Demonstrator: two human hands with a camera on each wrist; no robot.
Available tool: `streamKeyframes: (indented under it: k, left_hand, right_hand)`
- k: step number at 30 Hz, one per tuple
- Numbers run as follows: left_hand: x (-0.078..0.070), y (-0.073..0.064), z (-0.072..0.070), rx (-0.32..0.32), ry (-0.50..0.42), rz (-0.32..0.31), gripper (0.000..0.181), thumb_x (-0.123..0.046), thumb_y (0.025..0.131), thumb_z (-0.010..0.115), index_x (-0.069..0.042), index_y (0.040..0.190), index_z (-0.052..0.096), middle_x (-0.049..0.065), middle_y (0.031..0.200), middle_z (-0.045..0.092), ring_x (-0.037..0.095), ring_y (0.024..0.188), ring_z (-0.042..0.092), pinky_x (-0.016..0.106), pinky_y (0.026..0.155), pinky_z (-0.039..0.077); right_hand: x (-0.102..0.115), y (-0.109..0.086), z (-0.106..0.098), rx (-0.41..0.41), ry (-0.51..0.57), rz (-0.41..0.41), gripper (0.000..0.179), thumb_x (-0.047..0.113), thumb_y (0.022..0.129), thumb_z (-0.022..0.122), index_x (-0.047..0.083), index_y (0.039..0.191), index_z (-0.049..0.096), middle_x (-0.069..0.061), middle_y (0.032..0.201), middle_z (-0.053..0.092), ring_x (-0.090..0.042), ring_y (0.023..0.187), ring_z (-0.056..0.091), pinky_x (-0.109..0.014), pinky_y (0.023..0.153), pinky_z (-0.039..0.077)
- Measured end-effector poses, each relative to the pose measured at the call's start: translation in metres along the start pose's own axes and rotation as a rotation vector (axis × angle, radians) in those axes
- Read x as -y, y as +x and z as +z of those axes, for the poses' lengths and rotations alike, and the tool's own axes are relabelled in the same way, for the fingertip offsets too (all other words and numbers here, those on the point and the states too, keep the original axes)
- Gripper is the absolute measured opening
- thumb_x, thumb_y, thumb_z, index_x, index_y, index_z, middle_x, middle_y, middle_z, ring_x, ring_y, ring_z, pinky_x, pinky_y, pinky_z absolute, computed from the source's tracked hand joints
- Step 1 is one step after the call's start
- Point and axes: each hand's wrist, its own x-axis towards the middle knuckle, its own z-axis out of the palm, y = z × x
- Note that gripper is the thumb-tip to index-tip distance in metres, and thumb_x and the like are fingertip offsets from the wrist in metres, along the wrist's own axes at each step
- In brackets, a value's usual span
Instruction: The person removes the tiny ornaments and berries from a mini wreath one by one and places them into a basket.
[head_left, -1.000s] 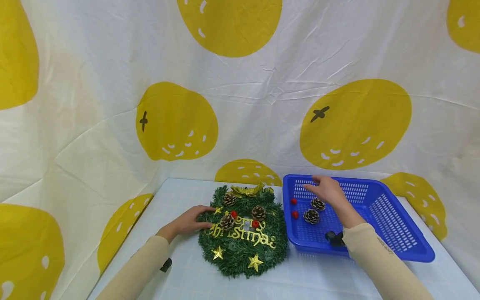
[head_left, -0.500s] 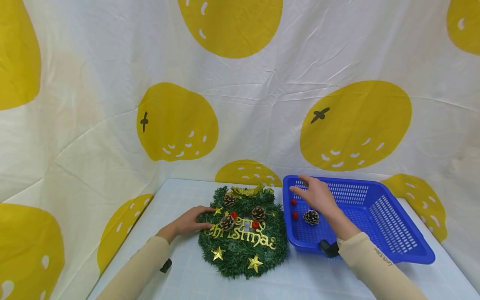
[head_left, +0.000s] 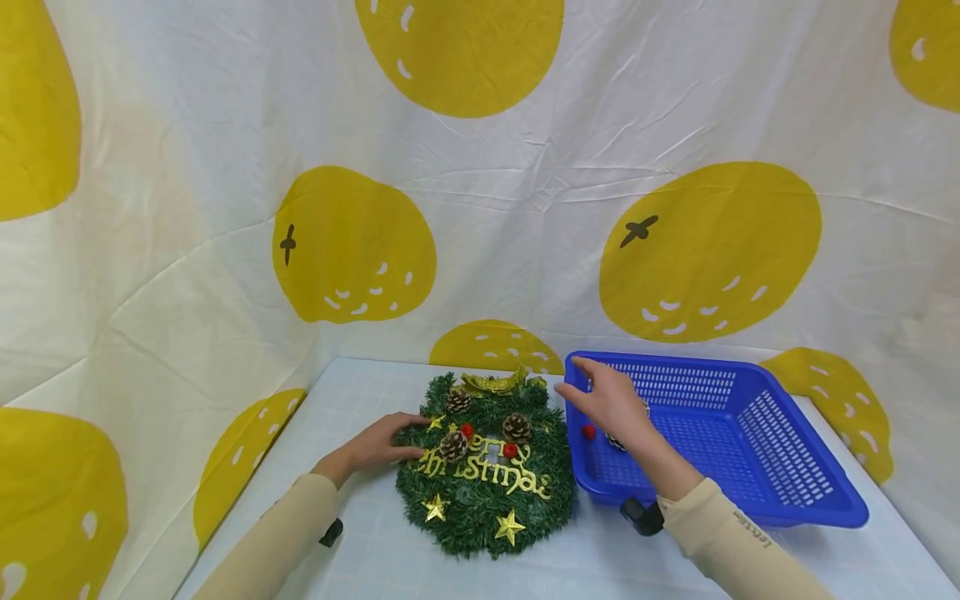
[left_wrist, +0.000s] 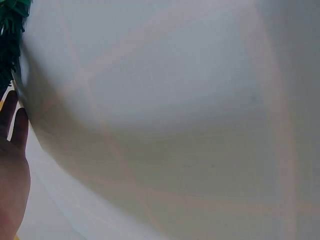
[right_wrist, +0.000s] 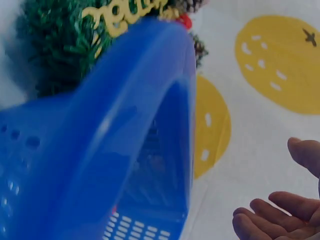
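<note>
A green Christmas wreath [head_left: 487,529] lies on the table, with gold "Merry Christmas" lettering [head_left: 487,473], gold stars, red berries and several pine cones on it. My left hand [head_left: 373,443] rests at its left edge, fingertips touching the greenery, fingers extended. Over the left rim of a blue plastic basket [head_left: 813,508] is my right hand [head_left: 611,406], thumb and fingers spread apart. The right wrist view shows that hand's palm [right_wrist: 280,220] with nothing in it. Inside the basket, a red berry [head_left: 588,432] shows beside a pine cone [head_left: 616,442] mostly hidden by the hand.
The basket stands close against the wreath's right side. A gold bow [head_left: 495,382] tops the wreath. Behind the table hangs a white cloth [head_left: 510,250] printed with yellow fruit. A pale checked cover [head_left: 375,558] lies over the tabletop.
My right hand has moved left across the basket to its left rim, uncovering the basket's middle and covering the pine cones there. The left hand and the wreath have stayed put.
</note>
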Motion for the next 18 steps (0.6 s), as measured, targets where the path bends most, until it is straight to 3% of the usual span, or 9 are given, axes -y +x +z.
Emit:
streamKeyframes:
  k: [7, 10, 11, 18]
  left_hand:
    - [-0.003, -0.001, -0.001, -0.001, 0.001, 0.006, 0.059, -0.040, 0.093, 0.066, -0.009, 0.142, 0.051, 0.014, 0.142, 0.050, 0.037, 0.132, 0.043, 0.057, 0.108, 0.034]
    - [-0.003, -0.001, -0.001, -0.004, 0.006, 0.012, 0.060, -0.040, 0.094, 0.066, -0.008, 0.142, 0.051, 0.014, 0.141, 0.050, 0.038, 0.132, 0.043, 0.058, 0.107, 0.035]
    - [-0.003, -0.001, -0.001, -0.003, 0.006, 0.013, 0.060, -0.040, 0.093, 0.066, -0.008, 0.142, 0.050, 0.014, 0.141, 0.050, 0.038, 0.132, 0.043, 0.058, 0.107, 0.035]
    - [-0.002, -0.002, -0.001, -0.006, 0.005, 0.011, 0.059, -0.039, 0.094, 0.066, -0.009, 0.142, 0.050, 0.014, 0.142, 0.050, 0.038, 0.132, 0.042, 0.058, 0.107, 0.034]
  right_hand:
    - [0.010, -0.005, 0.013, 0.001, 0.025, -0.018, 0.067, 0.038, 0.094, 0.065, 0.000, 0.145, 0.045, -0.023, 0.142, 0.049, -0.043, 0.115, 0.056, -0.056, 0.095, 0.046]
    - [0.015, -0.007, 0.018, 0.007, 0.039, -0.028, 0.068, 0.039, 0.094, 0.066, 0.000, 0.145, 0.044, -0.023, 0.143, 0.048, -0.043, 0.119, 0.054, -0.057, 0.096, 0.045]
    - [0.017, -0.008, 0.020, 0.009, 0.046, -0.031, 0.068, 0.039, 0.093, 0.066, 0.000, 0.145, 0.044, -0.023, 0.143, 0.048, -0.042, 0.127, 0.048, -0.058, 0.098, 0.044]
    - [0.027, -0.012, 0.034, 0.029, 0.114, -0.030, 0.071, 0.040, 0.093, 0.066, 0.003, 0.148, 0.041, -0.021, 0.146, 0.045, -0.041, 0.130, 0.045, -0.058, 0.099, 0.043]
